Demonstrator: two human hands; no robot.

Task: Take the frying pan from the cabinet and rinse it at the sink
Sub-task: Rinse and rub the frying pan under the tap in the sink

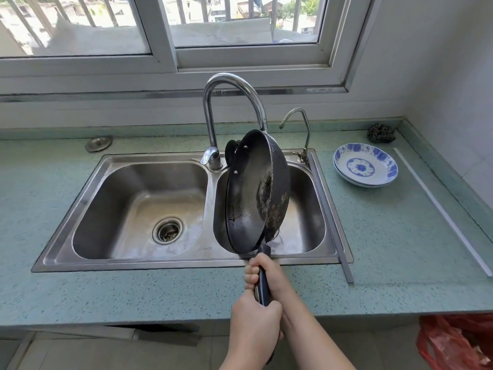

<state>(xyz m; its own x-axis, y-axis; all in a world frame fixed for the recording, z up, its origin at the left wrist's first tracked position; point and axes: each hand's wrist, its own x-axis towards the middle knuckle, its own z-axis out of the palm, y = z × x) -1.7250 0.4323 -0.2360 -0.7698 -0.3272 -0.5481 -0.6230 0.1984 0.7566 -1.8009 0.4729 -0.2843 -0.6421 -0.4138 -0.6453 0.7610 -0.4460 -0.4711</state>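
Note:
The black frying pan [250,193] is tipped up almost on its edge over the right basin [306,209] of the steel double sink [170,263]. Its worn, scorched inside faces left. Both hands grip its dark handle [262,285] above the counter's front edge. My right hand [270,275] is nearer the pan, and my left hand [253,327] is below it at the handle's end. The tall curved faucet [232,84] arches just behind the pan's top rim. I see no water running.
A thin second tap [298,113] stands at the sink's back right corner. Stacked blue-and-white plates [365,166] and a dark scouring ball [381,132] sit on the green counter to the right. A metal drain cover [98,143] lies back left. A red plastic bag [453,343] hangs below right.

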